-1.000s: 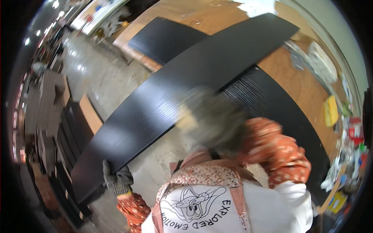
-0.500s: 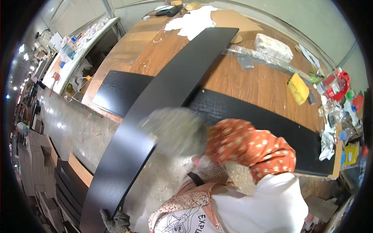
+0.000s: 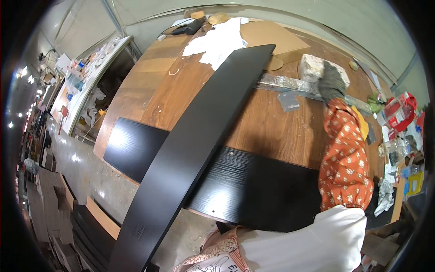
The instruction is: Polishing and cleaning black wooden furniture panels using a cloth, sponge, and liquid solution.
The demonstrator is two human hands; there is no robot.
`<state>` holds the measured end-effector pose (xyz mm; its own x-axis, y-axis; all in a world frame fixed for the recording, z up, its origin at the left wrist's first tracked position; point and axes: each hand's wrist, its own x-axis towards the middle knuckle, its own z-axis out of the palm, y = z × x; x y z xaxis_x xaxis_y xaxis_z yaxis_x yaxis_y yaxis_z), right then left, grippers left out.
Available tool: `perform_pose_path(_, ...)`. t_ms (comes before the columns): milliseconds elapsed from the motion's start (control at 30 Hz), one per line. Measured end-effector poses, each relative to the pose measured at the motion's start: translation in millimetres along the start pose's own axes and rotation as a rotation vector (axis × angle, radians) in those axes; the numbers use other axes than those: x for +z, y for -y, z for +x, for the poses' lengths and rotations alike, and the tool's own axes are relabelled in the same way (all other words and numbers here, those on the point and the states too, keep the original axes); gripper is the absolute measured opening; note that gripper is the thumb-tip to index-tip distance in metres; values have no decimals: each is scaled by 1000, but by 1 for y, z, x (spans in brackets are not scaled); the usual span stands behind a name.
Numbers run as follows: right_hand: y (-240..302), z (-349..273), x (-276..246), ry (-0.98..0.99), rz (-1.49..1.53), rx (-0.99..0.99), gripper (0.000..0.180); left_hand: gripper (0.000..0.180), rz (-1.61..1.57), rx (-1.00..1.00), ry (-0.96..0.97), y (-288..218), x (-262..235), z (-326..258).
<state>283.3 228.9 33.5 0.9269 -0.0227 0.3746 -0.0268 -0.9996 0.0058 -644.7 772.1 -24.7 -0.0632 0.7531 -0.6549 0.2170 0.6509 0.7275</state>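
Note:
A long black board (image 3: 195,136) lies slantwise from the far side of the wooden table (image 3: 272,122) down past its near edge to the lower left. Under it a flat black panel (image 3: 253,190) lies along the table's near edge. My right hand (image 3: 332,83), in a grey glove with an orange flowered sleeve, reaches to the far right and rests at a long strip wrapped in clear plastic (image 3: 285,84), next to a whitish block (image 3: 312,68). Whether its fingers grip the strip is unclear. My left hand is out of the picture.
White cloth (image 3: 217,41) and a cardboard sheet (image 3: 272,36) lie at the table's far end. Small packets and a red tool (image 3: 398,111) crowd the right edge. A shelf of bottles (image 3: 86,86) stands at left. Dark boards (image 3: 90,226) are stacked on the concrete floor.
My right hand has gone from close under the camera out to the table's far right. My left hand, seen earlier at the board's lower end, has dropped out of view.

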Motion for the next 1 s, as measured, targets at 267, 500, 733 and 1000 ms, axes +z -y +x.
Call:
perform_pose_path(267,-75,-64,-24,-59,-410,116,61,57,-202,-144,115,-10,-22,1)
perform_pose_path(500,141,-140,18,-207,-301,-560,48,40,-500,-42,631,-31,86,-58)
perform_pose_path(733,317,-406,-93,-136,1390,-1485,46,58,-900,-370,622,-37,94,-106)
perform_pose_path(1000,205,-217,-107,-144,809,-1049,42,60,-619,-522,709,-29,44,7)
